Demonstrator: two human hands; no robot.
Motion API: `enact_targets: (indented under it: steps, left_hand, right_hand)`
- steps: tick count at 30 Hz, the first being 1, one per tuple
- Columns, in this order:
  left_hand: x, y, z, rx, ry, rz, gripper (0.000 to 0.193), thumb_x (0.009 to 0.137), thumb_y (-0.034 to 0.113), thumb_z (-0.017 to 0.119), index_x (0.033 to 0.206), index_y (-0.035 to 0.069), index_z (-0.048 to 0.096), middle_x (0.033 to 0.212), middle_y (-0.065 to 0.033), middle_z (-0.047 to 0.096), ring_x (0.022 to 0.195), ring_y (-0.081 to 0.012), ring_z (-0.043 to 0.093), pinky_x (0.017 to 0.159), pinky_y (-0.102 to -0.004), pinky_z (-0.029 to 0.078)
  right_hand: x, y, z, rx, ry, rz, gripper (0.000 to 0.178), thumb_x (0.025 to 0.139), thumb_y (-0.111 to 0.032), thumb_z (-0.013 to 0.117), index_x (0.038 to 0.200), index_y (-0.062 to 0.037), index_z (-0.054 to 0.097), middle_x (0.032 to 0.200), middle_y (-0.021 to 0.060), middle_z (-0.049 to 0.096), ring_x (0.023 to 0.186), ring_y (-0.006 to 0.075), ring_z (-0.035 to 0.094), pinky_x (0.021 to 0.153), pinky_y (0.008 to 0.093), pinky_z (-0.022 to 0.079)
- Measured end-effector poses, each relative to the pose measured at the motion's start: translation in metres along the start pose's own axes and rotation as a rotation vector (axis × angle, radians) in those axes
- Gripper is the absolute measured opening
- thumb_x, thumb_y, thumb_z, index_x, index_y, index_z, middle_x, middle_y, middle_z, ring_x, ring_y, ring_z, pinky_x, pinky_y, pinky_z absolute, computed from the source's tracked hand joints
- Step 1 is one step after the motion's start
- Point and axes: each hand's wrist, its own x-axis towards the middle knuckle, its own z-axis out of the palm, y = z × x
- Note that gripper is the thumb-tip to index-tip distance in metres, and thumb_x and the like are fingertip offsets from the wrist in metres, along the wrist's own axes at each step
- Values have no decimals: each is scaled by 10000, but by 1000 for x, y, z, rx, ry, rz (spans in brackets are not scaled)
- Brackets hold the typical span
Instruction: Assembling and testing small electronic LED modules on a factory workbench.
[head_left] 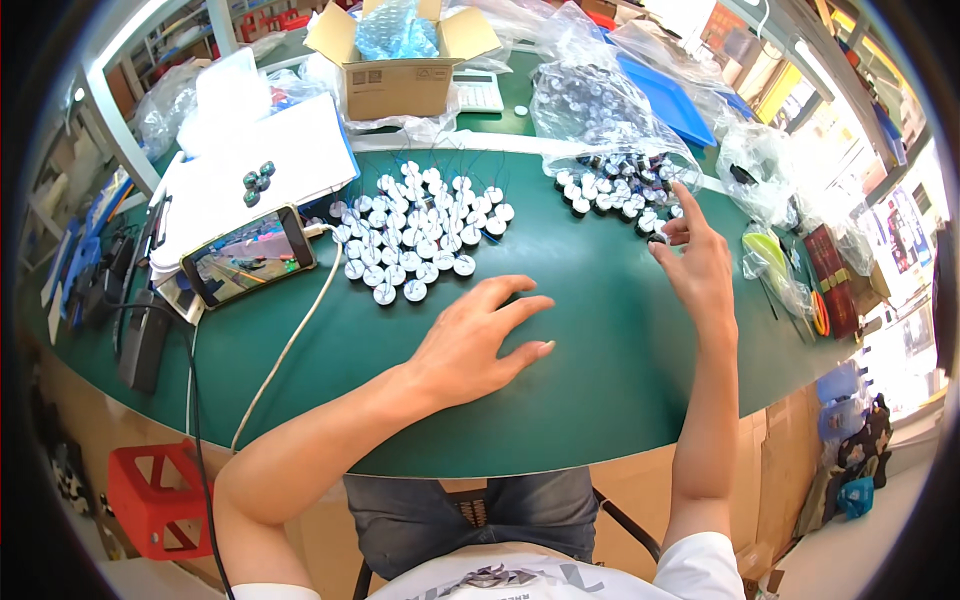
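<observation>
My left hand [480, 340] is held over the green tabletop, its fingers spread and nothing in them. Just beyond it lies a wide cluster of small round white-topped parts [410, 232], some with thin dark wires. My right hand [697, 255] reaches to a second heap of similar parts [610, 190] at the mouth of a clear plastic bag [600, 105] full of them. Its index finger is stretched out and apart from the thumb. A dark-sided part [656, 239] lies by the thumb tip; I see no grip on it.
A phone [250, 258] with a white cable leans at left, before a white sheet [290, 160] bearing a few dark pieces. An open cardboard box [400, 90] stands at the back near a calculator [480, 93]. A blue tray [665, 100] lies behind the bag; a red stool [160, 500] is lower left.
</observation>
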Motion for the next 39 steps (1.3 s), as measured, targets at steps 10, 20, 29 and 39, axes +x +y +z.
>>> enact_targets:
  steps: [10, 20, 29, 39]
  left_hand:
    - [6, 7, -11, -1328, 165, -287, 561, 922, 187, 646, 1384, -5, 393, 1265, -169, 557, 1090, -197, 592, 931, -325, 507]
    - [7, -1, -9, -1132, 360, -333, 472, 842, 2, 697, 1277, 26, 517, 1121, -95, 623, 1033, -161, 611, 921, -308, 512]
    - [6, -4, -4, -723, 309, -121, 587, 821, -37, 697, 1350, 56, 460, 1091, -103, 643, 985, -168, 631, 905, -314, 513]
    - [5, -5, -5, -464, 407, 63, 575, 791, -2, 729, 1320, 63, 513, 1018, -99, 681, 899, -177, 666, 779, -304, 564]
  right_hand:
    - [-39, -80, 25, 373, 165, -1005, 635, 638, 18, 752, 1234, -28, 539, 998, 112, 639, 858, 294, 626, 678, 370, 529]
    - [-45, -75, 47, 989, 91, -665, 654, 706, -18, 762, 1292, -46, 475, 1171, 119, 554, 984, 238, 624, 762, 341, 532]
    - [-46, -65, 63, 934, -233, -533, 245, 831, -31, 696, 1068, 12, 654, 1084, 119, 603, 864, 185, 637, 688, 283, 549]
    - [-49, -61, 48, 1254, -469, -233, 211, 858, -37, 691, 1053, 42, 667, 1094, 116, 616, 917, 143, 619, 763, 255, 536]
